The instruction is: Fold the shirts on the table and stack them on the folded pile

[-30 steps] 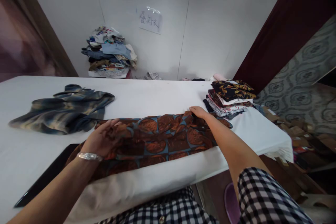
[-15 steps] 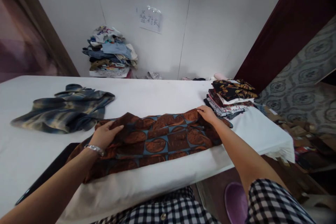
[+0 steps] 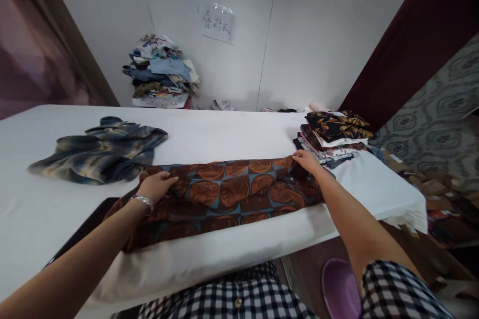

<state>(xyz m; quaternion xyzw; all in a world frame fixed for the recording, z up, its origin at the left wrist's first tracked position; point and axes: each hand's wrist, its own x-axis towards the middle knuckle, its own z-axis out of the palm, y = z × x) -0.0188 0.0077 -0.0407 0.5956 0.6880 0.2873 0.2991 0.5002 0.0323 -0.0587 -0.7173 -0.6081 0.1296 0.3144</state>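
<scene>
Since earlier frame: far edge of brown patterned shirt [image 3: 228,194] now lies flat and straight; both your hands sit slightly farther. Left hand [image 3: 157,185] rests on shirt's left end, fingers loosely spread. Right hand [image 3: 307,160] flat on right end, beside folded stack [image 3: 335,137]. Shirt lies near bench [image 3: 232,132] edge. Blue garment [image 3: 99,152] far left.

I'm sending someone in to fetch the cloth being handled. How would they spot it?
Look at the long white table, at its near edge. The brown cloth lies spread there, with the left hand and the right hand resting on its two ends. Unlike the crumpled blue shirt or the folded stack, it shows rust-coloured round shapes on blue squares.
</scene>
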